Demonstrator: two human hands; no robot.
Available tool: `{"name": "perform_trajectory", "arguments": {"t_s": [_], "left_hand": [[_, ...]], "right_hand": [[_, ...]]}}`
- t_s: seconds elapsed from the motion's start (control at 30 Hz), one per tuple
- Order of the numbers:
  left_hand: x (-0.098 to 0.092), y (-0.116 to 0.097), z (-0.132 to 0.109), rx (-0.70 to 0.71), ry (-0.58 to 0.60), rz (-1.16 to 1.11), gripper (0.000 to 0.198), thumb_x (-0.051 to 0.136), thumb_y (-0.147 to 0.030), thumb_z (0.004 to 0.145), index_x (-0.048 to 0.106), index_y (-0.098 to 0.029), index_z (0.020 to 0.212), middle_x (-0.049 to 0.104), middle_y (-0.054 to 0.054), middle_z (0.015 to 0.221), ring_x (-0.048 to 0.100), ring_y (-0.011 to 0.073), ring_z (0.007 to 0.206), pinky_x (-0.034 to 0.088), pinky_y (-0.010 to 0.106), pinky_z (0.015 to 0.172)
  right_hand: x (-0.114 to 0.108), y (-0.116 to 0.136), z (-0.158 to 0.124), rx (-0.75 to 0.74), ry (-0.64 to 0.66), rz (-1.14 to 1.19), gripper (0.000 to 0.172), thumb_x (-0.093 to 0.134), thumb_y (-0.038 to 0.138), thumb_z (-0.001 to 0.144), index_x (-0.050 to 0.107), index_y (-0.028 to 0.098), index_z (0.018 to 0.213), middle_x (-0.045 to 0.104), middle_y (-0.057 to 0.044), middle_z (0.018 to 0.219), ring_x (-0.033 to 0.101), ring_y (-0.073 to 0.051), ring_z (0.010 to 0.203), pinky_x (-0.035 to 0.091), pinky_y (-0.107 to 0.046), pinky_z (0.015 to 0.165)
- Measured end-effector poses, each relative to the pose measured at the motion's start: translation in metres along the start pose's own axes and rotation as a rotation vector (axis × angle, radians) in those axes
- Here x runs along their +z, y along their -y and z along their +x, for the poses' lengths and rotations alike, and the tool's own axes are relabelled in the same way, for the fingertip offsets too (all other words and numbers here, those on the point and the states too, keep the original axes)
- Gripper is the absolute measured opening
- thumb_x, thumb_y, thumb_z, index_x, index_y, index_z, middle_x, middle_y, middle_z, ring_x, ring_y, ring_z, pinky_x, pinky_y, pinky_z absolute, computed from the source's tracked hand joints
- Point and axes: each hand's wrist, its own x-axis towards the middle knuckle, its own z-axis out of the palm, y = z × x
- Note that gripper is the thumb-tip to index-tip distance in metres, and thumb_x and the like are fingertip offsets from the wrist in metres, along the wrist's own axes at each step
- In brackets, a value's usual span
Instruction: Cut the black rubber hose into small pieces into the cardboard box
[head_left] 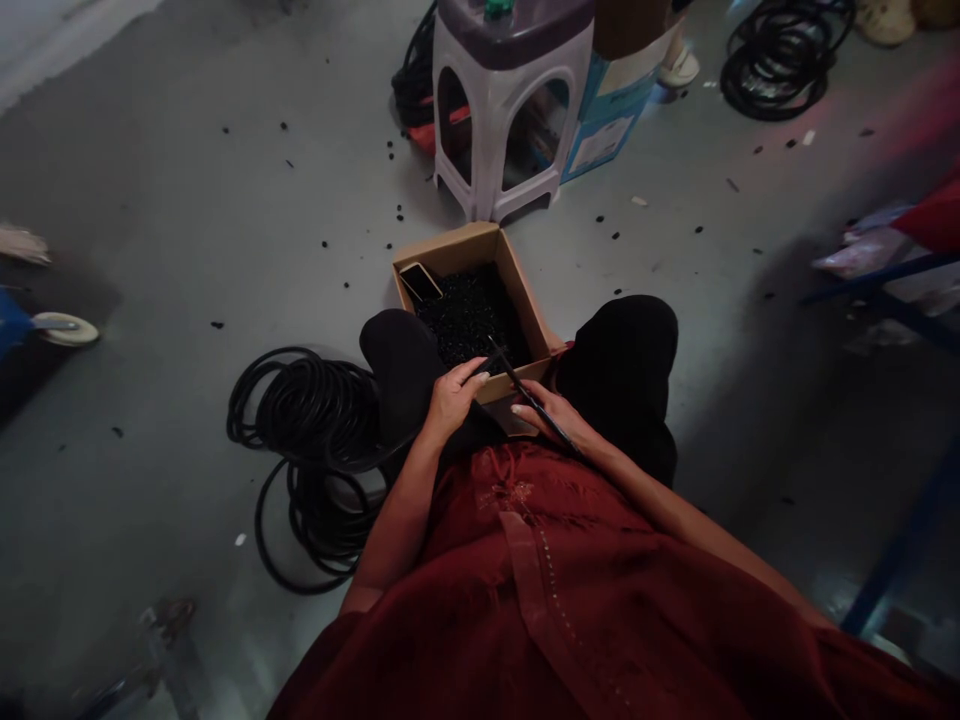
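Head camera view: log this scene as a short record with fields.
Left hand: pinches a short black piece
Right hand: holds a thin black strip
Container: open cardboard box of small black pieces
In box corner: phone-like device
Beside left knee: coiled black cord
Ahead: white plastic stool
Floor: grey concrete, scattered black bits

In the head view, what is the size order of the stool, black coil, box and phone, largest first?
Coil and stool look alike, so I do not rank them; then box; then phone.
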Motion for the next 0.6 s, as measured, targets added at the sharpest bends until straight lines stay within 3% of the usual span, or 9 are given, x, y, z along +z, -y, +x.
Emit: {"name": "perform_trajectory", "arguments": {"t_s": [0.2,0.43,0.6], "left_hand": [[0.0008,0.0008,-0.0013,0.062,0.028,0.068,0.032,0.059,-0.027,0.085,0.069,-0.019,0.115,0.070,0.006,0.116,0.065,0.0187,0.101,0.052,0.032,0.090],[-0.0016,-0.0009,-0.0005,0.086,0.114,0.176,0.034,0.057,-0.027,0.088,0.067,-0.015,0.119,0.069,0.009,0.116,0.065,0.0194,0.102,0.052,0.031,0.091],[-0.0010,-0.0005,-0.0006,0.104,0.143,0.237,0.035,0.056,-0.026,0.089,0.066,-0.015,0.120,0.070,0.010,0.113,0.065,0.0206,0.104,0.051,0.033,0.092]], "right_hand": [[0.0008,-0.0003,0.0025,-0.008,-0.002,-0.015,0.054,0.053,0.050,0.087,0.052,0.017,0.130,0.068,-0.009,0.109,0.063,-0.025,0.097,0.049,-0.036,0.083],[0.0031,-0.0032,0.0056,-0.020,-0.012,-0.019,0.058,0.055,0.050,0.085,0.049,0.015,0.131,0.065,-0.013,0.117,0.062,-0.027,0.103,0.047,-0.039,0.089],[0.0057,-0.0077,0.0054,-0.027,-0.002,-0.071,0.050,0.049,0.049,0.089,0.050,0.015,0.126,0.065,-0.012,0.112,0.062,-0.026,0.100,0.048,-0.038,0.086]]}}
